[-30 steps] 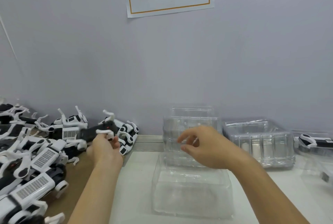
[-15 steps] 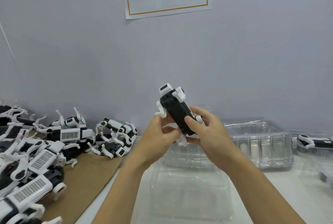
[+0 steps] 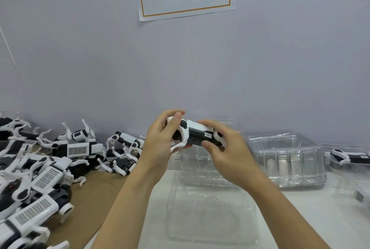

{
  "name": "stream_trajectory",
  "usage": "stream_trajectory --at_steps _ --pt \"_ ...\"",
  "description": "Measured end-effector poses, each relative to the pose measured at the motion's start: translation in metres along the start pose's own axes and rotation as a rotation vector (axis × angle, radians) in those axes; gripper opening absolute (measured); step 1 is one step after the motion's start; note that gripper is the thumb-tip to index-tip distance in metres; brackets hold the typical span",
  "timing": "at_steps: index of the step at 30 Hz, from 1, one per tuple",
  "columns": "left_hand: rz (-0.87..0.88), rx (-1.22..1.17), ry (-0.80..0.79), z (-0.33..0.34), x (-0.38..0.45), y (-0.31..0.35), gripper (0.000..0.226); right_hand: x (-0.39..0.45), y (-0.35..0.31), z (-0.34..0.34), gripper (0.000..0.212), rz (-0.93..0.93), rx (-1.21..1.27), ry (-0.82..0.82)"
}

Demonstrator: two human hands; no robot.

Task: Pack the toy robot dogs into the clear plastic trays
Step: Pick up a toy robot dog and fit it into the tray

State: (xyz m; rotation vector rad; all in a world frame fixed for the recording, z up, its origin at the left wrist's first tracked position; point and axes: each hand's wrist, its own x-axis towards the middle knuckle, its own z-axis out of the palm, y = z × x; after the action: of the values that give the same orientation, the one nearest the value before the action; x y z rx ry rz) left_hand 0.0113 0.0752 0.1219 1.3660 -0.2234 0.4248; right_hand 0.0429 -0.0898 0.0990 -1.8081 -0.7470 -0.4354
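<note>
— Lying crosswise, is it, that black-and-white toy robot dog?

— Yes, long axis left to right, roughly level; which end is the head I cannot tell.

— The hands?

— Left hand curls round its left end, thumb on top. Right hand grips the right end, fingers bent.

— Where does it sit?

— Between both hands, lifted above the clear plastic tray on the white surface.

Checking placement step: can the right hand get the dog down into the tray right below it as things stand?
Probably yes. Both hands, left and right, grip the dog in the air above the open tray. The tray looks empty, and nothing lies between it and the dog.
</note>
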Motion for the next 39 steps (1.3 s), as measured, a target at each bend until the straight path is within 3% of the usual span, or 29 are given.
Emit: stream_trajectory --at_steps 8,13,16,18,21,26,28,31,34,39 --pt "0.001 0.043 0.051 0.003 -0.001 0.0 0.019 0.003 -0.006 -0.01 0.042 -0.001 -0.268 -0.107" --pt "-0.137 0.038 -0.034 0.012 -0.002 -0.006 0.032 0.003 -0.01 -0.006 0.023 -0.021 -0.426 -0.14" --pt "-0.19 0.053 -0.008 0.008 0.0 -0.013 0.03 0.001 -0.005 -0.005 0.024 0.031 -0.423 -0.19" --pt "-0.153 0.144 0.086 0.002 0.003 -0.022 0.03 0.0 -0.002 -0.008 0.026 0.071 -0.439 -0.212" --pt "-0.041 0.466 0.239 -0.011 0.003 -0.043 0.027 0.001 0.005 -0.016 0.025 0.128 -0.533 -0.21" --pt "-0.186 0.65 0.067 -0.029 -0.003 -0.089 0.029 -0.001 0.007 -0.016 0.022 0.2 -0.65 -0.266" --pt "-0.299 0.627 0.004 -0.032 -0.005 -0.1 0.027 -0.003 0.006 -0.008 0.022 0.165 -0.724 -0.284" --pt "-0.441 0.397 0.019 -0.034 -0.006 -0.104 0.02 -0.007 0.009 0.009 0.019 0.111 -0.729 -0.302" --pt "-0.463 0.252 0.011 -0.036 -0.008 -0.104 0.023 -0.014 0.015 0.027 0.014 0.14 -0.622 -0.368" --pt "-0.44 0.312 0.048 -0.036 -0.006 -0.11 0.029 -0.016 0.029 0.024 0.009 0.182 -0.633 -0.365"
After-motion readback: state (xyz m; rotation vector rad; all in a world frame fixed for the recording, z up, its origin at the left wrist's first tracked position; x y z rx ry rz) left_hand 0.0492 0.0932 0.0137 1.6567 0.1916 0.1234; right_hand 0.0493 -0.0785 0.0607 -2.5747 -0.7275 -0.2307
